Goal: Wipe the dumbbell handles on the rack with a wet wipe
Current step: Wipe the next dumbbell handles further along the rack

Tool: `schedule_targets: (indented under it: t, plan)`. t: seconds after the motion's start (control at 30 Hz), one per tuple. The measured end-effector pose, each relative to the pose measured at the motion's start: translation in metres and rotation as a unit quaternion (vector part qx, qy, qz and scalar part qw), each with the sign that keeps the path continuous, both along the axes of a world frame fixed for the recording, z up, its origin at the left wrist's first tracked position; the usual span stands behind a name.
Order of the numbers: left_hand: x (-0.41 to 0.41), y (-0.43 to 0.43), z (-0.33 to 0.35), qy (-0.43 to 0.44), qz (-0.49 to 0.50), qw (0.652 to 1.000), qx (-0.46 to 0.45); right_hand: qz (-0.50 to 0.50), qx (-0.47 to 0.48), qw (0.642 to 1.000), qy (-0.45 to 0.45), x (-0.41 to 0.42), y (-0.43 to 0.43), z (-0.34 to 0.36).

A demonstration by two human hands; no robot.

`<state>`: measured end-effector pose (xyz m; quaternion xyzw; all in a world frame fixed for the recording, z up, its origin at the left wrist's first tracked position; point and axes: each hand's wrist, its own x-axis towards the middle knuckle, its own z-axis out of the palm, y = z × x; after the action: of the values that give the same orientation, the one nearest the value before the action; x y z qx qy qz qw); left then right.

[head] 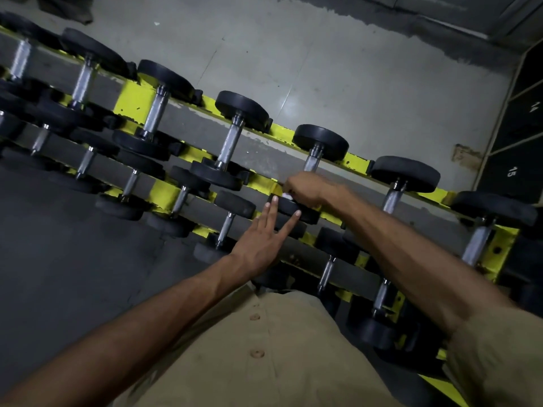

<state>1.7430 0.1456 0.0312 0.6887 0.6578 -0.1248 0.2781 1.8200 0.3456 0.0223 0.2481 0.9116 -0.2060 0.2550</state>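
Fingers of my right hand [304, 190] are curled tight round the handle [313, 161] of a dumbbell [320, 141] on the top tier, and a scrap of white wet wipe [287, 196] is pressed between them and the steel. Fingers [272, 209] of my left hand [258, 242] are straight and spread, their tips touching the black lower head [305, 214] of the same dumbbell, just beside the right fist. Both forearms reach forward over my tan buttoned shirt [264, 333]. The yellow rack [132, 98] runs diagonally across the view and carries further black dumbbells on two tiers above a grey floor [338, 69].
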Motion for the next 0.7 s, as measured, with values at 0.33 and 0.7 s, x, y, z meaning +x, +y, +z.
schedule_targets:
  t: [0.33, 0.7]
  plan:
    - [-0.009, 0.005, 0.005, 0.017, -0.045, 0.999, -0.018, -0.298, 0.053, 0.940, 0.157, 0.051, -0.031, -0.012]
    - [-0.014, 0.006, 0.000, 0.004, -0.061, 0.998, -0.015, -0.675, -0.300, 0.647, 0.190, 0.027, -0.026, -0.030]
